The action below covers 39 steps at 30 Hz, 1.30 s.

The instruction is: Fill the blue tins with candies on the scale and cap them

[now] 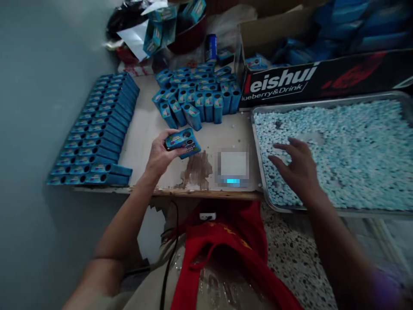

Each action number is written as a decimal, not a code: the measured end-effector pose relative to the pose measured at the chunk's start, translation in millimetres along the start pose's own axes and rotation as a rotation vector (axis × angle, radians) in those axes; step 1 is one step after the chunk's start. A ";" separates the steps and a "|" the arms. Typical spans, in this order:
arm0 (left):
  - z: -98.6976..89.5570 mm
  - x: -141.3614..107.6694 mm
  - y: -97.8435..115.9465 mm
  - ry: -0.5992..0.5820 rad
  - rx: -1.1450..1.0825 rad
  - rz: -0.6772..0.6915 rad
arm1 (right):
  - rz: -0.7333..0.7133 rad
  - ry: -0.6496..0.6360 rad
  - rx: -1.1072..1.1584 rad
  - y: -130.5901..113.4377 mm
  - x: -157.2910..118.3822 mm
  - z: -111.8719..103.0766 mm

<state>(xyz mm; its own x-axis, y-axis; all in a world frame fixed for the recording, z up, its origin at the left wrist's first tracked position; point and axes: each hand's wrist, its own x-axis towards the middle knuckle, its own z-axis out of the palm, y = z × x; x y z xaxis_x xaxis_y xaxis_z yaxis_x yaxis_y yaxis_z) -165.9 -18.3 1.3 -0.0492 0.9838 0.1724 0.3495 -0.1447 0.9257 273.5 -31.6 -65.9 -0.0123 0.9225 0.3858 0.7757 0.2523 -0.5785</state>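
Blue printed carton [183,143]: gripped in the left hand [160,153], fingers closed around one end, held above the worktable [143,129]. Head view, right hand [298,168]: positioned over the metal tray [258,159] of pale blue pellets [361,150], fingers spread, nothing visibly held. Upright cartons [200,101] stand beyond the held carton; stacked cartons [97,125] form rows at the table's left. A blurred-out device [232,165] lies between carton and tray.
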 end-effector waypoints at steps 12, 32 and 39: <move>152.1 -20.5 13.3 -0.334 0.013 0.208 | -0.045 0.077 -0.042 -2.1 29.7 33.1; 16.7 -52.1 7.5 0.090 0.021 -0.148 | -0.333 -0.535 -0.422 -125.7 249.0 79.0; -5.9 -57.3 -9.5 0.148 0.109 -0.232 | -0.359 -0.610 -0.508 -147.7 243.8 62.8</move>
<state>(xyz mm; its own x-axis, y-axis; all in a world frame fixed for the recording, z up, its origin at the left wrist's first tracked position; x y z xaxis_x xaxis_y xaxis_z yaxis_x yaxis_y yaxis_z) -171.9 -73.9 -15.4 -0.2726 0.9620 0.0154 0.4114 0.1021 0.9057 116.3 174.4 68.4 -0.5328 0.8446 -0.0531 0.8461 0.5307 -0.0491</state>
